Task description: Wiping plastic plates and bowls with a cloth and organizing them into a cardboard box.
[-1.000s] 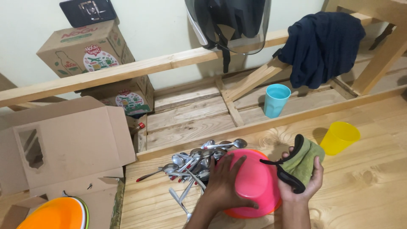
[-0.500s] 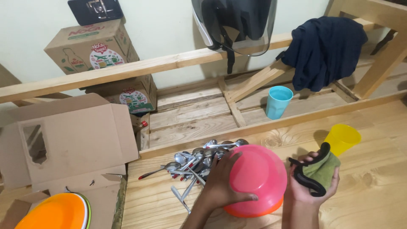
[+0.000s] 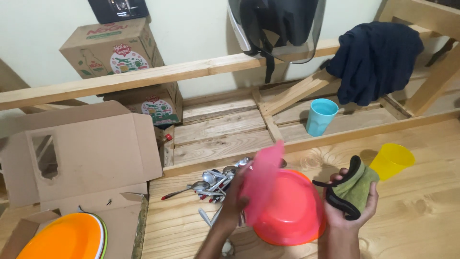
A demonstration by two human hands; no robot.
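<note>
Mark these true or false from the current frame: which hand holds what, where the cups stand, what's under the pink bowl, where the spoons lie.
1. The left hand holds the pink bowl tilted up on edge. True.
2. The right hand is empty. False: it holds a green cloth with black trim.
3. An orange-red bowl lies upside down on the wooden table under the lifted pink one. True.
4. The yellow cup stands on the slatted shelf by the wall. False: it stands on the table; the blue cup is on the slats.
5. The pile of spoons lies left of the bowls. True.
</note>
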